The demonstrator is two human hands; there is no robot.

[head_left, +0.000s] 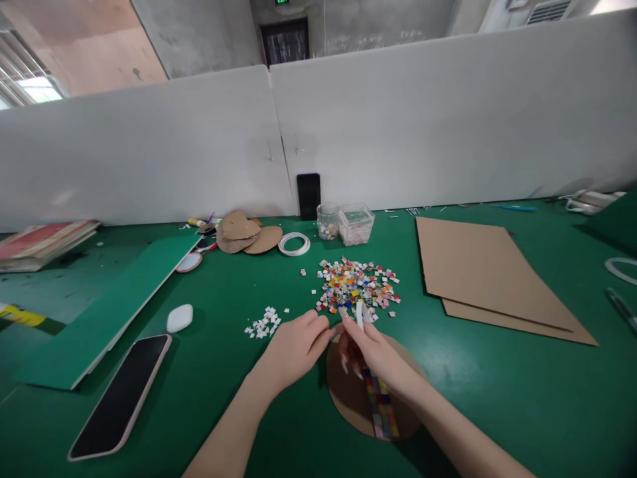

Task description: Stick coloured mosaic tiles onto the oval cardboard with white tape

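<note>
A narrow roll of white tape [359, 315] stands up from the fingers of my right hand [381, 355], which is closed on it. My left hand [301, 342] is curled with its fingertips close to those of my right hand; what they pinch, if anything, is hidden. Beneath both hands lies a round cardboard disc [346, 398]. A band of small coloured mosaic tiles [382, 408] runs along the disc, partly covered by my right hand. Just beyond my fingers spreads a loose pile of multicoloured tiles [355, 282]. Small white scraps [263, 323] lie beside my left hand.
Clear containers [356, 224], a dark upright phone [308, 196], a white ring [294, 244] and cardboard circles [241, 229] stand along the back. Cardboard sheets [482, 272] lie right. A phone [122, 398], white case [180, 318] and green board [114, 305] lie left.
</note>
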